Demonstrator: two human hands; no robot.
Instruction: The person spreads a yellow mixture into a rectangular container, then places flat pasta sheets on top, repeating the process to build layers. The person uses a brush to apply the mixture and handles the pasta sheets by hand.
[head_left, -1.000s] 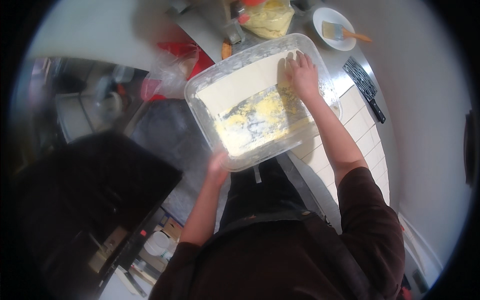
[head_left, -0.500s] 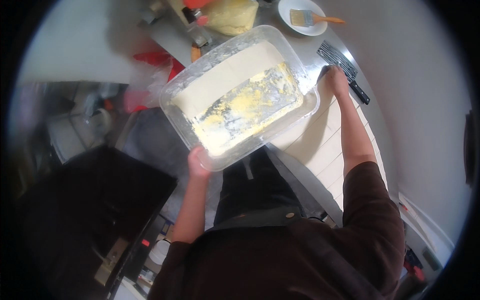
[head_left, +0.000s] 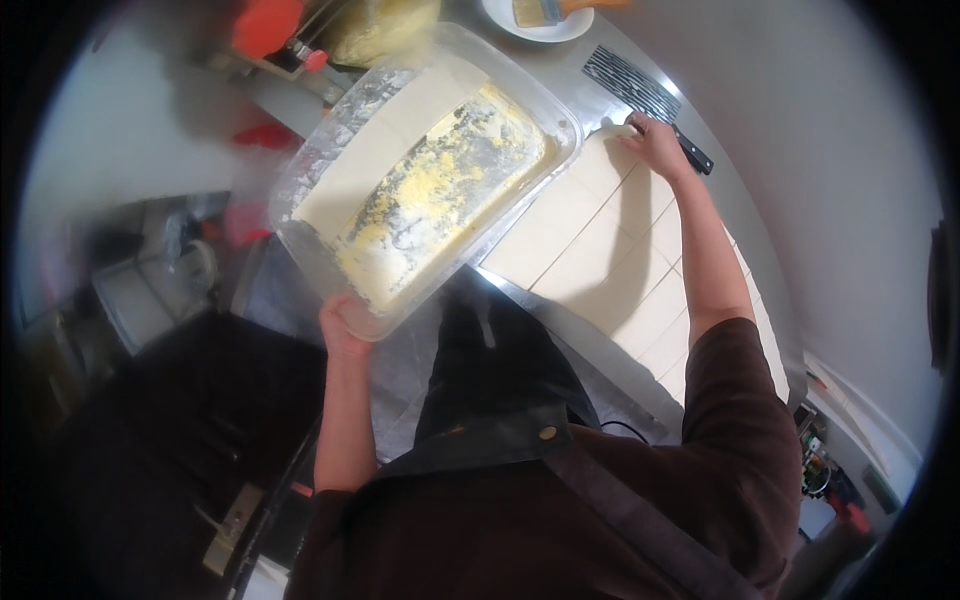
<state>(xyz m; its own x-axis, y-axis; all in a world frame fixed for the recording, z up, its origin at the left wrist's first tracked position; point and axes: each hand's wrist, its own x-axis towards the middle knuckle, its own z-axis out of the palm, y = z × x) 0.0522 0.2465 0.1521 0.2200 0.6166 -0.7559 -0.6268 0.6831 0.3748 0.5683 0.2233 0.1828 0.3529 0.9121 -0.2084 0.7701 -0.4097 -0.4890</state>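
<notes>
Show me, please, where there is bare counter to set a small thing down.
Bare counter shows between the white bowl, the cleaver and the container. It is crowded nearer the person, where cut dough covers the surface and the right hand is at its far edge. The left hand holds the container.

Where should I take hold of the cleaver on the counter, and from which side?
Take the cleaver by its black handle, probably from the picture's lower right: the handle's end points that way, while the patterned blade extends toward the upper left. The right hand is close beside it, at the edge of the dough sheets.
</notes>
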